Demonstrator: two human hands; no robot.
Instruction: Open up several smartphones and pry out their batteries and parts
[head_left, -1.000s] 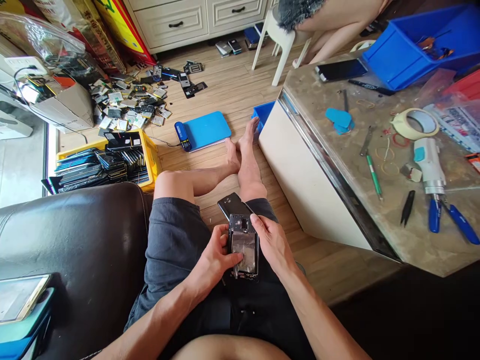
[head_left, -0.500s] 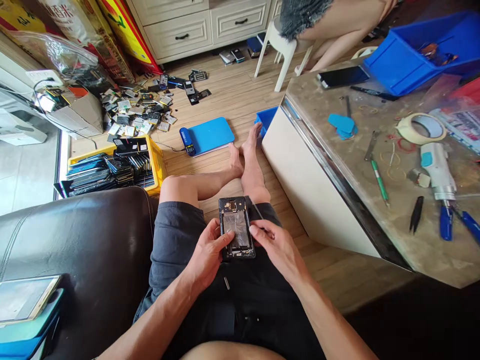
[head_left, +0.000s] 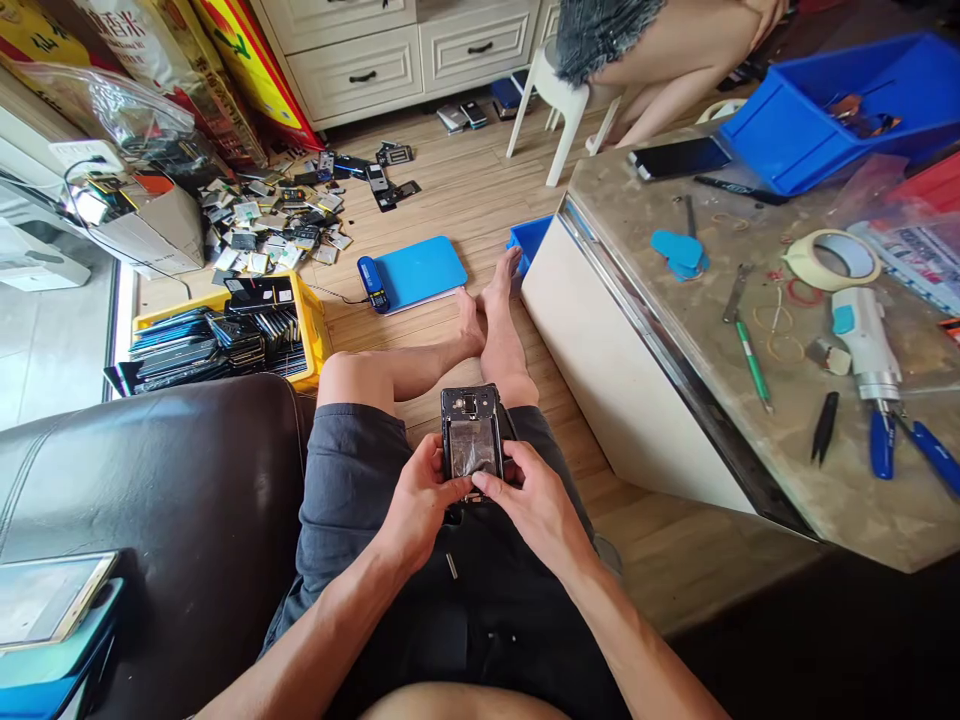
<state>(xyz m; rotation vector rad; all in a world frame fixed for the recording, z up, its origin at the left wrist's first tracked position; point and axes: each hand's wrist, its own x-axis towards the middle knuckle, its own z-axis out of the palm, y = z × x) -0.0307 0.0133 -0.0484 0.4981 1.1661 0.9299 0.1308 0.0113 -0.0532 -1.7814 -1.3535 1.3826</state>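
One phone (head_left: 474, 442), insides exposed; left hand (head_left: 418, 492) gripping its left side; right hand (head_left: 538, 498) gripping its right.

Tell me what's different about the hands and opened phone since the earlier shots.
The right hand, near the opened phone's upper right a second ago, has moved down it, its thumb now on the lower end. The left hand's thumb also sits nearer that end. The black panel past the phone's top no longer shows plainly there. The blue pad, yellow crate and tape roll stayed put.
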